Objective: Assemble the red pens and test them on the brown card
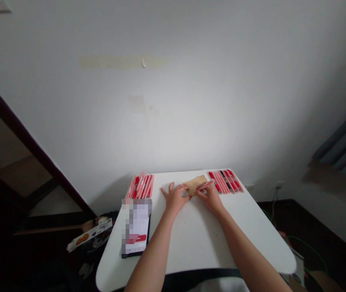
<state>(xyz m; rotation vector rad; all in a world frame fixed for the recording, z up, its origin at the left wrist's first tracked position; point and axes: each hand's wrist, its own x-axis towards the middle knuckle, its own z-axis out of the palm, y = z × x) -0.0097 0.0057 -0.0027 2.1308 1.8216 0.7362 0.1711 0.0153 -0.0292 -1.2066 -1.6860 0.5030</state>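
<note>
A small tan piece of paper (196, 183) lies at the far middle of the white table (191, 235). My left hand (176, 198) rests at its left edge, fingers spread, some of them touching the paper. In my right hand (211, 198) is a pink pen (205, 185), pinched near its lower end and slanted over the paper's right side. The pen's tip is too small to make out, and so is any writing.
Several pink and red pens (140, 186) lie bunched at the far left corner. Another row of pens (226, 181), one of them dark, lies at the far right. A phone or tablet (139, 227), partly blurred out, sits left of my left forearm. A wall (188, 121) stands behind the table.
</note>
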